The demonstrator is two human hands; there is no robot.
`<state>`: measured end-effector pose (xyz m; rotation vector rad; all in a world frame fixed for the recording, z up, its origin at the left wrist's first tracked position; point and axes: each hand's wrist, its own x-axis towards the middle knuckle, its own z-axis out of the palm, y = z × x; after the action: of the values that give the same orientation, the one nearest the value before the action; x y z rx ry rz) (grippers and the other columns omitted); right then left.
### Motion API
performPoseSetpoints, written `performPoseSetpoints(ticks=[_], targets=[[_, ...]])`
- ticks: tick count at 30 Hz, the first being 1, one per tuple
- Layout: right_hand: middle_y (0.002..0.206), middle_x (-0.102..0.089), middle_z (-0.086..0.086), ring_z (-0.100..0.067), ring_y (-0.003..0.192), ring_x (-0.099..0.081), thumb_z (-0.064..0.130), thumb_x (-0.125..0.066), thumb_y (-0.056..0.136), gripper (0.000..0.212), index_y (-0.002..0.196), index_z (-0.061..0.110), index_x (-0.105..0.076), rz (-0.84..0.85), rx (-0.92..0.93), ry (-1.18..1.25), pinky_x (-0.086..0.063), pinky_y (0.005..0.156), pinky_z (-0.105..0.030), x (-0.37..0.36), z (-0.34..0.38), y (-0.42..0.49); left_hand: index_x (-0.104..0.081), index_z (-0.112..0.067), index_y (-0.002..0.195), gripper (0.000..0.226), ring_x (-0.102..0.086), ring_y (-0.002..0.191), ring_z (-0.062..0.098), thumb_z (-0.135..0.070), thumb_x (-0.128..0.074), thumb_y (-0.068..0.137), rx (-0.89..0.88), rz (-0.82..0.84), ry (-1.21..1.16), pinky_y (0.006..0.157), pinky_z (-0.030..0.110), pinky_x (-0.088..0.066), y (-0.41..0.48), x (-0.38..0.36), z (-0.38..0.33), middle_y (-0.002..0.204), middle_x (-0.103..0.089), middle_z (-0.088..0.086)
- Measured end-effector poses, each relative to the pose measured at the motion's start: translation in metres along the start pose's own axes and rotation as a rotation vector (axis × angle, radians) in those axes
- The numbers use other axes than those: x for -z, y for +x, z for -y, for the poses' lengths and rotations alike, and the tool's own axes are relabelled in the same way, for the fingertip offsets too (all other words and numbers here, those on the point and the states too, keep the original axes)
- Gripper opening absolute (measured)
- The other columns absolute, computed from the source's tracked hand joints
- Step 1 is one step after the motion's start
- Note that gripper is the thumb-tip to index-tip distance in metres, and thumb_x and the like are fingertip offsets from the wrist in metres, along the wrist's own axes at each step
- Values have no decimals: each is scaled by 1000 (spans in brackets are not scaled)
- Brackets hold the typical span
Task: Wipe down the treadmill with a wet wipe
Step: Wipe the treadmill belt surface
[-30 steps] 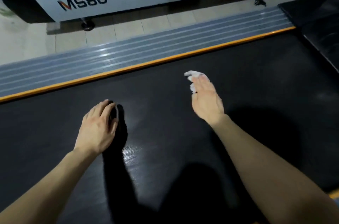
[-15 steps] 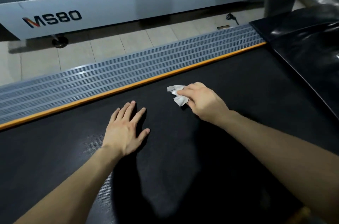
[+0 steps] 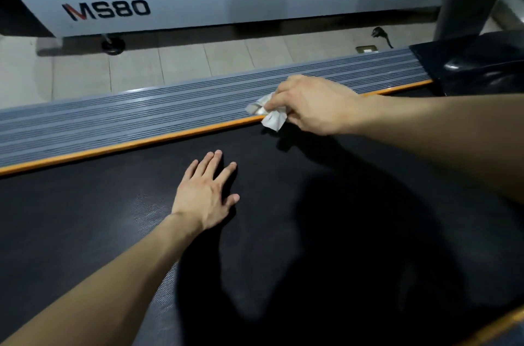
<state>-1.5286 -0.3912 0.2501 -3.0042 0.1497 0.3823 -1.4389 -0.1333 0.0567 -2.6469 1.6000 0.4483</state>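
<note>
Wet wipe (image 3: 272, 117): crumpled, pinched in right hand (image 3: 314, 106) at orange strip (image 3: 141, 143) beside ribbed side rail (image 3: 113, 121). Left hand (image 3: 205, 198): flat, fingers spread, on treadmill belt (image 3: 85, 218). Progress: apparently midway; rail seemingly left.

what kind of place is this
Probably a gym: a treadmill belt fills the foreground, a second treadmill marked MS80 stands beside it, with tiled floor between them.

My left grip (image 3: 204, 198) lies flat on the black textured treadmill belt (image 3: 85, 218). Ahead and to its right, my right grip (image 3: 309, 104) pinches the crumpled white wet wipe (image 3: 272, 117) at the orange edge strip (image 3: 113, 148), which runs between the belt and the grey ribbed side rail (image 3: 113, 121). Behind the rail lies the tiled floor (image 3: 184, 65).
</note>
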Motion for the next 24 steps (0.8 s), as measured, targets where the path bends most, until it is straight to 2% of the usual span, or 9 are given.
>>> performPoseSetpoints(ticks=[6,9,13,17,20,24], targets=[[112,-65,5,-22,119,-57,17,-61,97,38,131,34,-67,11,114,-29,-56,93,-49,9,26,11,-17,-42,168,79,-7,165,22,-76,-34,99,-58,-1,0,133,43,-10,-1,11,12,179,-8,4],[108,-64,6,-22,117,-57,17,-61,97,37,129,34,-67,19,165,-46,-56,93,-50,5,36,22,-28,-36,167,73,-21,162,23,-61,-50,102,-120,7,-45,130,40,-20,-3,29,23,176,-22,3],[105,-65,8,-21,117,-56,16,-59,96,36,127,33,-66,61,246,-61,-56,92,-50,8,54,37,-46,-24,158,70,-42,151,28,-41,-67,94,-91,-58,-64,124,44,-34,-19,50,46,165,-44,5],[106,-65,9,-19,118,-57,17,-63,95,40,131,35,-66,75,332,-45,-54,97,-48,15,73,55,-48,-23,157,68,-40,152,26,-37,-67,94,27,-69,-69,122,45,-36,-52,66,72,165,-44,3],[116,-68,6,-21,122,-58,19,-66,97,42,137,33,-65,31,400,-33,-53,102,-46,13,89,71,-47,-25,158,66,-38,153,26,-37,-66,95,111,-69,-35,122,44,-36,-84,78,91,167,-41,3],[123,-67,5,-24,124,-58,20,-65,98,42,139,33,-65,-10,421,3,-54,100,-48,-2,116,97,-51,-24,155,59,-42,151,27,-39,-63,100,191,-120,6,120,44,-38,-138,96,111,167,-42,5]])
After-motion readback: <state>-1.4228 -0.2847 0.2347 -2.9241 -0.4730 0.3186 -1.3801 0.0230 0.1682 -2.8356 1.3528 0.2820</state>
